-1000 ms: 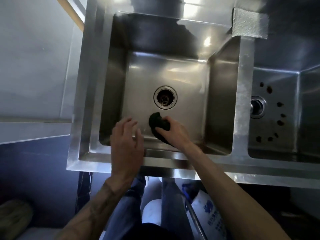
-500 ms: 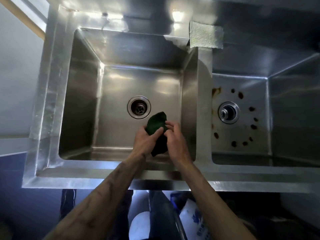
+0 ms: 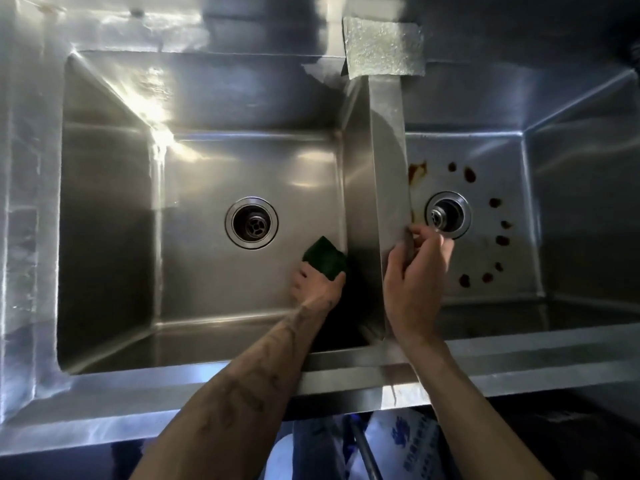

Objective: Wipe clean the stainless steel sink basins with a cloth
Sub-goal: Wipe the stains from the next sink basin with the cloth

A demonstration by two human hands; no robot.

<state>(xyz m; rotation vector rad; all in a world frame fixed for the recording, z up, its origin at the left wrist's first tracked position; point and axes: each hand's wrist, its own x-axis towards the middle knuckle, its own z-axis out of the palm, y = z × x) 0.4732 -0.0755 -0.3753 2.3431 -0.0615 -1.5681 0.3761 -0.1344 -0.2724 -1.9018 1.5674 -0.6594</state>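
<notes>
We are looking down on a stainless steel table [image 3: 242, 388] that is carrying two sunken basins side by side, with a narrow divider [image 3: 388, 161] running between them. A green cloth [image 3: 325, 259] is sitting down in the left basin [image 3: 207, 275], between the left drain [image 3: 251, 223] and the divider. In the right basin [image 3: 581, 209], brown spots [image 3: 470, 174] are ringing the right drain [image 3: 448, 214]. A grey pad [image 3: 384, 46] is lying on the back rim, overhanging the divider's far end

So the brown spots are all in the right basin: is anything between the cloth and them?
Yes. The cloth, gripped by the left hand, is in the left basin, and the divider stands between it and the brown spots. The right hand also grips that divider's edge on the way.
</notes>
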